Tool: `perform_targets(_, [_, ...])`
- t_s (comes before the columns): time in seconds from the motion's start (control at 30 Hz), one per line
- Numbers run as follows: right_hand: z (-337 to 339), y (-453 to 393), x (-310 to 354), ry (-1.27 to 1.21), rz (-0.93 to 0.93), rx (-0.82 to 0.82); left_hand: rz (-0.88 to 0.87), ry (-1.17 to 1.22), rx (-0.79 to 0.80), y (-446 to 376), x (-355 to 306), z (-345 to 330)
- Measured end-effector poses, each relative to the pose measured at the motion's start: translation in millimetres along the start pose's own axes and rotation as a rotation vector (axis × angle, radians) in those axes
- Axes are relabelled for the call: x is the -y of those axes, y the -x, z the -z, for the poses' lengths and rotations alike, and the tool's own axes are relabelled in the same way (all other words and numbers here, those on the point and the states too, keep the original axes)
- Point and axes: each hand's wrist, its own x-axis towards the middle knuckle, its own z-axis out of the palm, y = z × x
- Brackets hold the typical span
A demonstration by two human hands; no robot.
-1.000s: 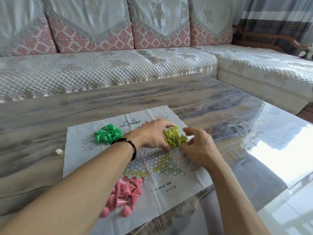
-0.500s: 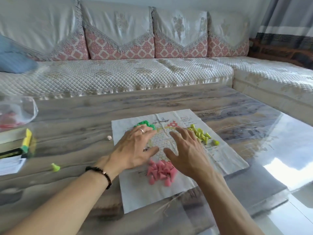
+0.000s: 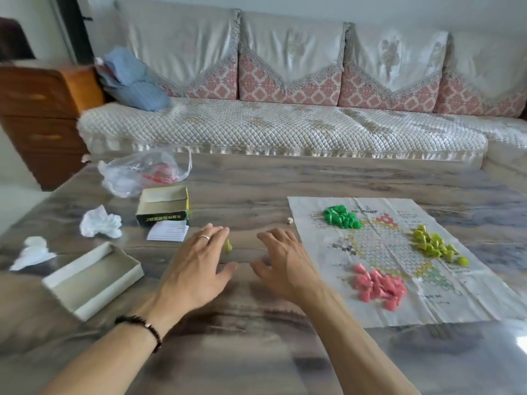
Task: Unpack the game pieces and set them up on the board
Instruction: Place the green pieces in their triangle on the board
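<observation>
Both hands over the bare counter point(image 3: 256, 178), left of the board point(image 3: 399, 303); left hand point(image 3: 196, 269) palm down, fingers spread loose, grip wide, holding nothing; right hand point(image 3: 285, 266) palm down too, fingers slightly bent, grip wide, nothing in it. One stray yellow-green piece point(image 3: 228, 246) stands on the counter between the hands, just beside the left fingers; can't tell if it touches them.

Board is a creased paper sheet lying flat at right; three heaps on it: green pieces point(image 3: 340, 217) at far left corner area; yellow-green pieces point(image 3: 433, 245) at right side, one rolled slightly off the heap; pink pieces point(image 3: 377, 286) at near side; hex grid in the middle mostly uncovered.

Small pale bit point(image 3: 289, 220) on the counter just off the board's far left edge; too small to identify.

Left side of counter: open box tray point(image 3: 164, 206) with a paper slip point(image 3: 168, 231) just in front; box lid point(image 3: 91, 280) nearer, upturned; clear plastic bag point(image 3: 142, 172) farther back with something red inside; crumpled white paper point(image 3: 99, 222) and another white scrap point(image 3: 32, 252) at far left.
</observation>
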Motion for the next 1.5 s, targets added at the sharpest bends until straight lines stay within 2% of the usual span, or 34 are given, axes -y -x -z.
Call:
perform_targets(0.23, [-22, -49, 34, -0.059, 0.031, 0.121, 0.063, 0.020, 0.053, 6, 29, -5])
perform_targets(0.5, [-10, -58, 18, -0.076, -0.008, 0.131, 0.014, 0.041, 0.059, -12, 20, -14])
perform_targets(0.63, [28, -37, -22, -0.116, -0.076, -0.010, -0.079, 0.116, 0.087, -32, -18, -24])
perform_targets(0.8, [83, 7, -97, -0.045, -0.219, -0.084, -0.238, 0.200, 0.110, -62, -86, -47])
perform_targets(0.97, [118, 61, -181, 0.016, -0.488, -0.171, -0.367, 0.195, 0.152, -98, -157, -64])
perform_targets(1.1, [127, 96, -235, 0.054, -0.661, -0.175, -0.443, 0.180, 0.269, -119, -206, -74])
perform_targets(1.3, [128, 115, -280, 0.098, -0.724, -0.195, -0.491, 0.064, 0.494, -148, -259, -106])
perform_targets(1.5, [132, 108, -302, -0.069, -0.727, -0.235, -0.547, 0.030, 0.608, -169, -293, -129])
